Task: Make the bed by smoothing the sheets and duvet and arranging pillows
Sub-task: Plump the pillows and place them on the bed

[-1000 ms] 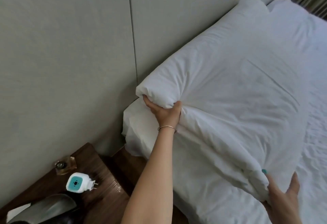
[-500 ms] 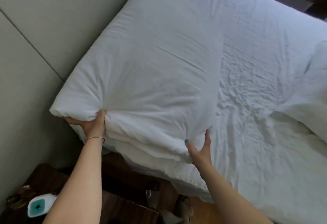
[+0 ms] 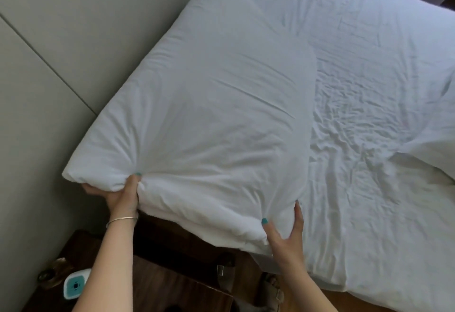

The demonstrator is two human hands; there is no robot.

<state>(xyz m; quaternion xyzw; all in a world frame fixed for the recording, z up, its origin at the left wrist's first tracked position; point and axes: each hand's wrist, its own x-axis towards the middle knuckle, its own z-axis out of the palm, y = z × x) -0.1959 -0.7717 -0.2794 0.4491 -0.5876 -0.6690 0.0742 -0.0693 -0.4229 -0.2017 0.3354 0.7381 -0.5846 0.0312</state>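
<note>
Large white fabric pillow (image 3: 209,114) lying on the wrinkled white sheet (image 3: 369,139): left hand (image 3: 120,194) pinches its near-left corner, right hand (image 3: 283,235) clasps its near-right corner.

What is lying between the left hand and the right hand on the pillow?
Only the near edge of the pillow: bunched white fabric runs from the left hand to the right hand. The head view shows it.

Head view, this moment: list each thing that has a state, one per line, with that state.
pillow: lying against the headboard, near edge gripped at both corners
left hand: grip closed on the pillow's near left corner
right hand: fingers and thumb clasp the near right corner
sheet: spread on the mattress, wrinkled
duvet: bunched at the right edge, not spread
</note>
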